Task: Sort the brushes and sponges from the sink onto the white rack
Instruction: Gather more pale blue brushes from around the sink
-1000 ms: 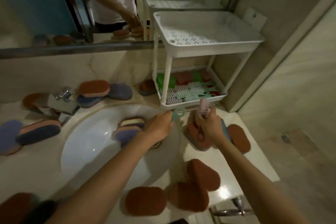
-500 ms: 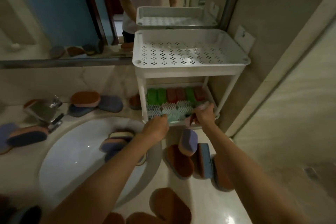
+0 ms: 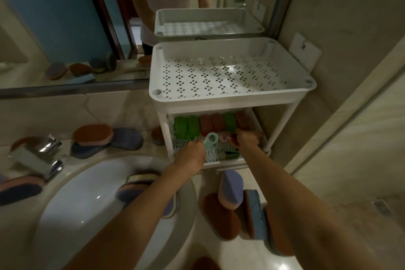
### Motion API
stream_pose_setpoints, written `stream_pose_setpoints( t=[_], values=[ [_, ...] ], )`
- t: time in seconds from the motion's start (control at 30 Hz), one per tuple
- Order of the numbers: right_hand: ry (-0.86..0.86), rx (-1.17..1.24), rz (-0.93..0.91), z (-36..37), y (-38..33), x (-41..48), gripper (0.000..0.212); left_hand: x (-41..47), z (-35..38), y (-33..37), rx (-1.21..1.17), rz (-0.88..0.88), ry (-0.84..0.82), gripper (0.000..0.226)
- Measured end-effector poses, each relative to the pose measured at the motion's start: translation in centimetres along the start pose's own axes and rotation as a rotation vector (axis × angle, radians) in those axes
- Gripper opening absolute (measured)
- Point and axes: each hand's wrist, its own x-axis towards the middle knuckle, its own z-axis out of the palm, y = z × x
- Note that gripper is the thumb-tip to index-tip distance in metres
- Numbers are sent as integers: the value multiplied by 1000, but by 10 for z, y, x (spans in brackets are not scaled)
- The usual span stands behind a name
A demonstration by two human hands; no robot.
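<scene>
The mint brush [image 3: 211,140] sits over the lower shelf [image 3: 221,163] of the white rack [image 3: 232,98]. I can only see its ring-shaped handle end, because my left hand [image 3: 192,155] covers the rest, fingers curled round it. My right hand [image 3: 247,139] is further in under the top tray [image 3: 219,72], fingers curled on a pink brush [image 3: 225,135] of which just a sliver shows. The grip itself is hard to make out in the shadow.

Behind both hands, green sponges [image 3: 188,126] and brown sponges [image 3: 211,124] stand on edge in a row at the back of the shelf. Pale bristled brushes [image 3: 215,153] lie in front of them, blurred together.

The rack stands on a pale glossy counter [image 3: 219,254] against the corner wall, and the top tray is perforated. To the left is the white sink [image 3: 76,204], where stacked sponges [image 3: 135,186] are partly hidden by my left forearm. A chrome faucet [image 3: 36,155] is at the basin's far left. More sponges [image 3: 93,135] lie behind it, and others [image 3: 221,215] lean together on the counter below the rack. A mirror [image 3: 54,17] runs along the back wall.
</scene>
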Motion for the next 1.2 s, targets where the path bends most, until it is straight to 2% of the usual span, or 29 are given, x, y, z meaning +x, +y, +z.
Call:
stream_pose_setpoints(
  t=[0.07, 0.1, 0.2, 0.3, 0.33, 0.43, 0.53, 0.6, 0.67, 0.73, 0.8, 0.87, 0.9, 1.03, 1.2],
  values=[
    [-9, 62, 5, -1, -6, -14, 72, 6, 2, 0, 15, 10, 3, 38],
    [-16, 94, 4, -1, -5, -8, 73, 8, 2, 0, 26, 16, 6, 37],
    [9, 43, 9, -2, -6, -11, 50, 13, 5, 1, 58, 23, 7, 35],
    [42, -93, -89, -13, -6, -16, 15, 17, 5, 4, 86, 46, 9, 31],
    [54, -97, -127, -16, -7, -18, 11, 17, 4, 7, 91, 60, 21, 30],
    [90, -183, -261, -29, -8, -30, 11, 17, 3, 15, 129, 144, 94, 29],
    [-47, -97, -242, -39, -5, -41, 27, 11, 5, 24, 199, 314, 225, 33],
    [-127, -96, -263, -48, -3, -49, 17, 6, 4, 31, 178, 369, 306, 33],
    [-213, -209, -396, -54, -1, -55, 27, 4, 4, 38, 5, 378, 308, 32],
    [-290, -379, -611, -59, -2, -60, 46, 4, 1, 38, -325, 390, 313, 21],
    [-337, -616, -827, -62, -3, -61, 59, 4, 0, 30, -342, 490, 302, 20],
    [-367, -837, -973, -66, -2, -61, 62, 5, 4, 21, -278, 514, 254, 18],
    [-374, -930, -1026, -67, -2, -61, 61, 6, 4, 18, -331, 516, 246, 16],
    [-400, -1213, -1067, -70, -6, -63, 52, 2, 5, 16, -463, 521, 202, 13],
    [-356, -1336, -979, -74, -13, -65, 39, 5, 1, 20, -572, 333, 147, 7]
  ],
)
